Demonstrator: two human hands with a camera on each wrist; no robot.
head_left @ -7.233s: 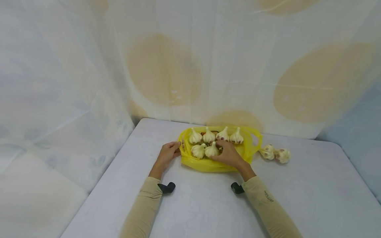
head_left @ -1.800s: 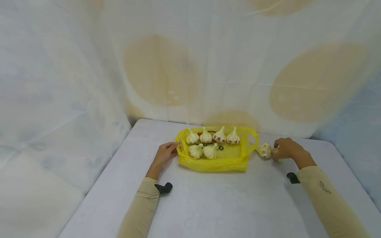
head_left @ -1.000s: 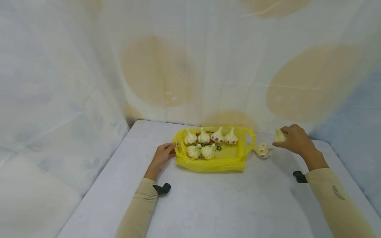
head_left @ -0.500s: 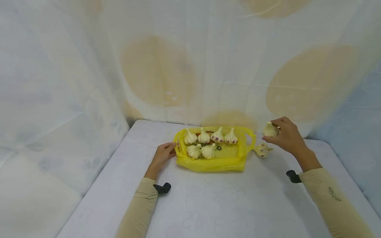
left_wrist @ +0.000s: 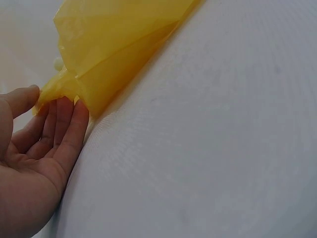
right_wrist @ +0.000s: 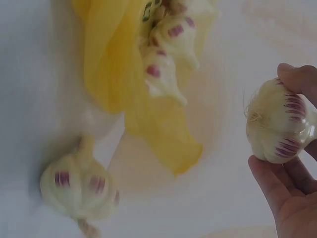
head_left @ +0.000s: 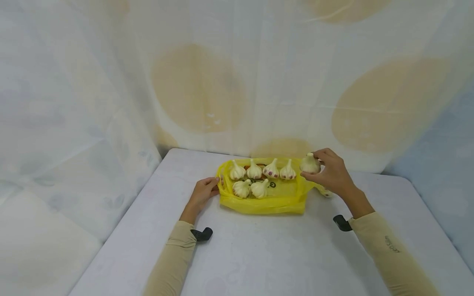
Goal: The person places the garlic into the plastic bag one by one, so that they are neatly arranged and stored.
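A yellow plastic bag (head_left: 266,206) lies spread on the table with several garlic bulbs in it, four-sided in outline and with its mouth upward. Its left edge is pinched between the thumb and fingers of my left hand (head_left: 203,193), as the left wrist view shows up close. My right hand (head_left: 335,174) grips one garlic bulb (head_left: 310,164) by its sides, raised over the bag's right end. In the right wrist view this bulb (right_wrist: 277,124) shows purple streaks and its root end. Another garlic bulb (right_wrist: 79,186) lies outside the bag, mostly hidden behind my right hand in the head view.
The white table (head_left: 259,255) extends toward me and to both sides. A pale curtain with tan round patches (head_left: 200,88) hangs behind it. Black wrist mounts (head_left: 202,234) stick out from both sleeves.
My right hand has picked up a garlic bulb from the table at the right and carried it left to the bag's right end. The left hand stays at the bag's left edge.
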